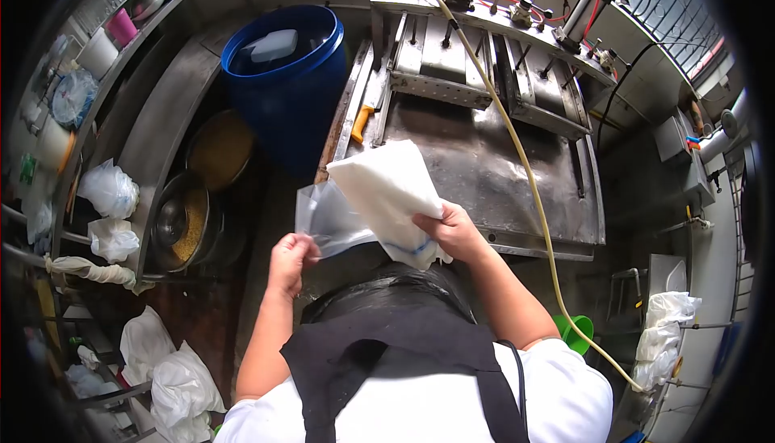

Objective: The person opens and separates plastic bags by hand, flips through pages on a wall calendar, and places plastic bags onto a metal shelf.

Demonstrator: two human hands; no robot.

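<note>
My right hand (454, 231) grips a folded white cloth (387, 184) by its near right corner; a blue stripe runs along the cloth's lower edge. Pinched in my left hand (292, 261) is the edge of a clear plastic sheet (331, 221), which spreads up and to the right, partly behind the cloth. Both hands are in front of my dark apron, just short of the metal press table (517, 176). On the table's left side lies a knife with a yellow handle (362, 124).
Two metal press plates (440, 88) stand at the table's back, with a pale hose (517, 144) hanging across it. Left of it is a blue barrel (291, 104). A pot of yellow grains (192, 225) sits on the left; white bags (182, 386) lie lower left. A green bucket (575, 331) is at right.
</note>
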